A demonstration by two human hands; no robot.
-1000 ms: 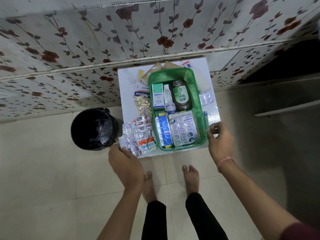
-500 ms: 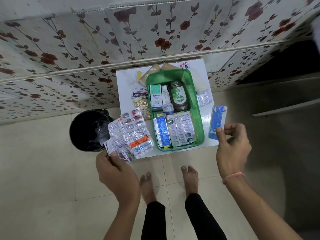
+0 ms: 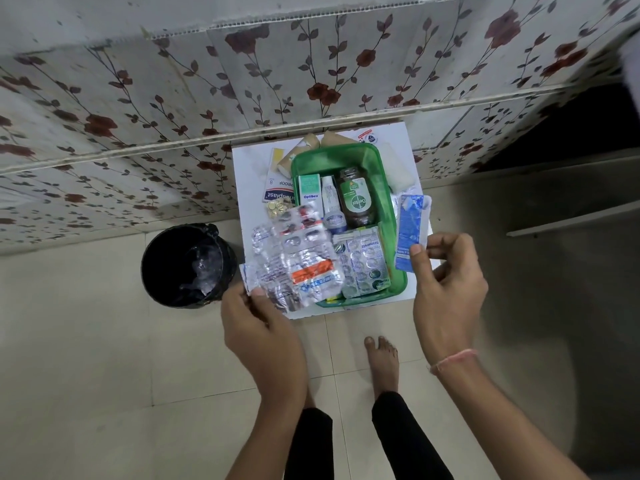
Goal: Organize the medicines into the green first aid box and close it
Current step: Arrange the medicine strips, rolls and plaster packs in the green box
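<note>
Over the green box (image 3: 388,188) is where the action is now: a second ago your left hand (image 3: 256,327) was only reaching for the strips (image 3: 298,268) lying on the white table (image 3: 249,174), and your right hand (image 3: 450,289) was down at the box's right rim. Now the left has the whole fan of strips pinched by its near-left corner and lifted, swung right so it hangs partly over the box's left side. The right has come up with a blue pack (image 3: 408,226), thumb and fingers closed on its lower end, and holds it just outside the right rim

So I'd say you're mid-load with both hands full. Both bundles look ready to drop in, strips first since they're already over the opening. Box itself sits on the table against the floral wall (image 3: 311,64) with the Dettol bottle (image 3: 356,199), the Optibex carton (image 3: 310,192), a small white bottle (image 3: 330,206) and a silver blister sheet (image 3: 363,265) already inside

Stuff I can't make out:
- the lid, can't spot one anywhere, so closing is still a question mark
- how many strips are in that fan, they overlap too much
- the box's near-left corner, covered by the strips
- print on the blue pack, too small
- loose bits behind and left of the box (a plaster packet (image 3: 277,183), gold tablets (image 3: 278,206), some rolls) are half hidden by the rim

Black bin (image 3: 188,265) sits on the floor just left of the table, not involved as far as I can tell
</note>
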